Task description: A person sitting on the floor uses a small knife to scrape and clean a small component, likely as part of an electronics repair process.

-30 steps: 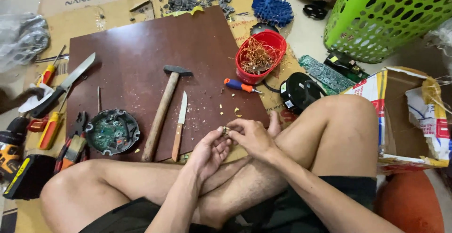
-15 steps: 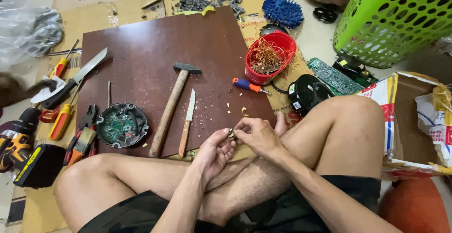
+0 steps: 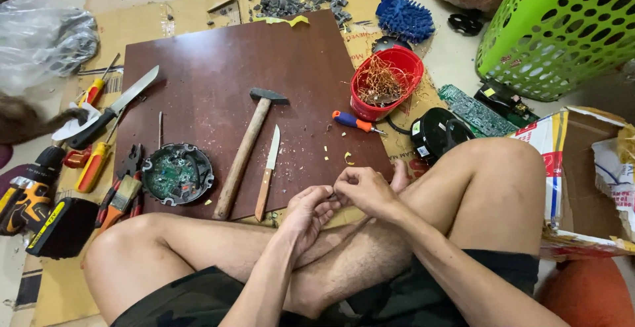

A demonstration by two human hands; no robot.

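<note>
I sit cross-legged on the floor in front of a dark brown board (image 3: 218, 82). My left hand (image 3: 309, 212) and my right hand (image 3: 362, 190) meet just above my shins, fingertips pinched together on a tiny part that is too small to make out. On the board ahead lie a wooden-handled hammer (image 3: 247, 150), a small knife (image 3: 268, 171) and a round black housing holding a green circuit board (image 3: 178, 174). A red bowl of tangled copper wire (image 3: 385, 82) stands at the board's right edge, with a small orange-and-blue screwdriver (image 3: 354, 122) beside it.
Left of the board lie a large knife (image 3: 112, 110), screwdrivers (image 3: 92, 166), pliers (image 3: 122, 185) and a yellow-black cordless drill (image 3: 36, 211). A green basket (image 3: 562, 26), a cardboard box (image 3: 589, 162), a black round part (image 3: 436, 132) and a green circuit board (image 3: 473, 109) stand right. Grey scraps (image 3: 297, 0) lie far back.
The view has shifted slightly. Both hands stay pinched together over my legs, with only small finger movements.
</note>
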